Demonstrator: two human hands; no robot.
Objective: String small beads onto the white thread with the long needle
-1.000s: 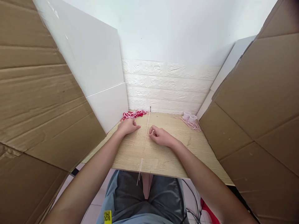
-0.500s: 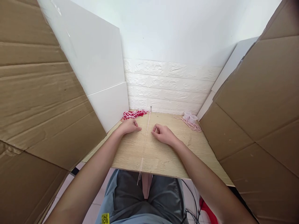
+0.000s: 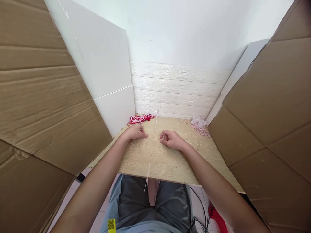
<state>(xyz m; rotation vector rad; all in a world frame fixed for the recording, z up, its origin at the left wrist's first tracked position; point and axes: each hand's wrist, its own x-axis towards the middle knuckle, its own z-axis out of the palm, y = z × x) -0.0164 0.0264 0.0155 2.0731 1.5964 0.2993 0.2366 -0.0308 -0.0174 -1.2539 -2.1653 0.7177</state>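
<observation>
A thin pale pink braided cord [image 3: 152,147] is stretched across the table from a small dark peg [image 3: 158,111] at the wall to the near edge, where its loose ends hang down. My left hand [image 3: 136,131] is on its left side, thumb and forefinger pinched on what looks like a fine pale thread. Across the cord, my right hand [image 3: 172,140] pinches another fine thread end, its other fingers curled. The threads are too thin to follow clearly. Both hands stay a little apart from the stretched cord.
A bundle of red and pink-white cords [image 3: 141,119] lies at the back left. Two small clear plastic cups [image 3: 201,124] stand at the back right beside pale pink cords [image 3: 201,131]. Cardboard panels [image 3: 60,106] flank the wooden table [image 3: 175,166]. Black cables [image 3: 201,207] lie below.
The whole view has shifted slightly. My right thumb and fingers have changed their curl a little, and the thread by my left fingertips shows less clearly. The cord stays stretched.
</observation>
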